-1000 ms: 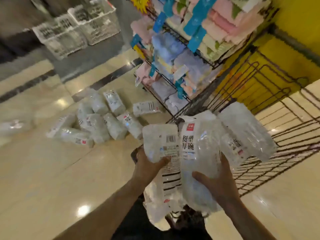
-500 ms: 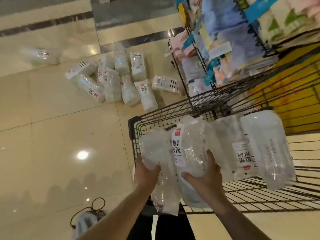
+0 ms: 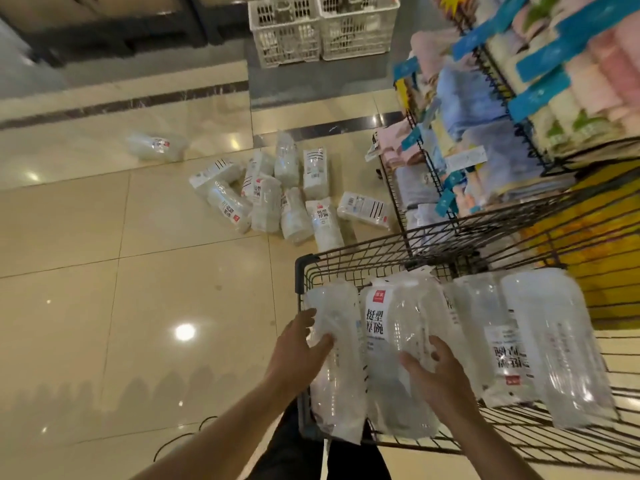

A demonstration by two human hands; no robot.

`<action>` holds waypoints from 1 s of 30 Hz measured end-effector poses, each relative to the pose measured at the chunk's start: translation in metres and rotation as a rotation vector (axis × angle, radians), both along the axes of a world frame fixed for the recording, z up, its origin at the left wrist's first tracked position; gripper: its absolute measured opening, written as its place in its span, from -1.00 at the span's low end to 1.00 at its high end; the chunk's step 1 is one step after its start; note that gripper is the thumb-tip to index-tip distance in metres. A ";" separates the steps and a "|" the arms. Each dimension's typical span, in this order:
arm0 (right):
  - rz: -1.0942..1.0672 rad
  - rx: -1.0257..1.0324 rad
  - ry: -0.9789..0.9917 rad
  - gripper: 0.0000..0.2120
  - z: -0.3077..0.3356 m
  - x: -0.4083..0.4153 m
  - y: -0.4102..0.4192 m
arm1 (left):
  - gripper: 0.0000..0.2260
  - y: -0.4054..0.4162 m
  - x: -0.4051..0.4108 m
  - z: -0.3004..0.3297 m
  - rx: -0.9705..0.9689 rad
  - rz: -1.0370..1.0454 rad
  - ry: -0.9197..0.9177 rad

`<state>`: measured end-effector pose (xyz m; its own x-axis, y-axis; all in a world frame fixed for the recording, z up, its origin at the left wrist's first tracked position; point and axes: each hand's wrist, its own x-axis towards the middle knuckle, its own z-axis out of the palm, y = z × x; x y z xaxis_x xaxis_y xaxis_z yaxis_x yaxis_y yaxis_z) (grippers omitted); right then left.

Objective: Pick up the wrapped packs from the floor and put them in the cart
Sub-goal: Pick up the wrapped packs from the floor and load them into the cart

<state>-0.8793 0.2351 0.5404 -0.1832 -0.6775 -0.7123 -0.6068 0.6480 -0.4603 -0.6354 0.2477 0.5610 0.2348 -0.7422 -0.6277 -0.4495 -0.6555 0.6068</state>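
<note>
I hold a bundle of clear wrapped packs (image 3: 388,344) over the near end of the black wire cart (image 3: 300,271). My left hand (image 3: 298,351) grips the leftmost pack (image 3: 337,368) at its side. My right hand (image 3: 438,375) holds the labelled middle pack from the front, fingers spread on the plastic. Two more packs (image 3: 540,341) fan out to the right above the cart's wire floor. A pile of several packs (image 3: 277,199) lies on the tiled floor beyond the cart. One lone pack (image 3: 156,147) lies farther left.
A wire rack of folded towels (image 3: 485,133) stands right of the pile, touching the cart's far end. Two white plastic crates (image 3: 322,26) sit at the back. A black cable (image 3: 180,441) lies on the floor by my legs. A yellow stand (image 3: 606,237) is behind the cart.
The bundle has come down lower over the cart and spread wider to the right. My right hand's fingers have loosened and spread. The floor pile has not moved.
</note>
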 end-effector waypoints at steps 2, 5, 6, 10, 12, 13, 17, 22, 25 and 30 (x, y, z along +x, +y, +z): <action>0.003 -0.083 -0.058 -0.45 0.026 0.006 0.001 | -0.50 0.002 0.013 0.024 -0.050 -0.083 -0.005; 0.008 -0.251 -0.094 -0.63 0.059 0.014 0.003 | -0.55 0.010 0.040 0.053 -0.132 -0.140 -0.054; -0.002 -0.293 -0.119 -0.66 0.069 0.017 0.005 | -0.56 0.014 0.050 0.062 -0.153 -0.131 -0.069; -0.038 -0.302 -0.230 -0.50 0.093 0.039 0.012 | -0.66 0.036 0.091 0.083 -0.197 -0.033 -0.081; -0.045 -0.271 -0.252 -0.50 0.093 0.052 0.016 | -0.72 0.050 0.115 0.082 -0.196 -0.004 -0.076; -0.044 -0.268 -0.251 -0.56 0.094 0.061 0.017 | -0.75 0.057 0.128 0.078 -0.189 0.006 -0.066; -0.009 -0.248 -0.201 -0.78 0.089 0.104 0.024 | -0.81 0.079 0.193 0.059 -0.137 0.025 -0.039; -0.020 -0.217 -0.152 -0.84 0.080 0.189 0.026 | -0.83 0.097 0.301 0.047 -0.098 0.078 -0.007; -0.049 -0.124 -0.171 -0.82 0.074 0.244 0.019 | -0.86 0.106 0.366 0.048 -0.086 0.142 -0.025; -0.121 -0.010 -0.139 -0.79 0.067 0.316 0.003 | -0.82 0.115 0.451 0.041 -0.020 0.265 -0.014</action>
<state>-0.5634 0.2384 0.6072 -0.1640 -0.6638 -0.7297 -0.4549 0.7073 -0.5411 -0.1845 0.3628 0.6017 0.4308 -0.6658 -0.6092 -0.2722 -0.7394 0.6157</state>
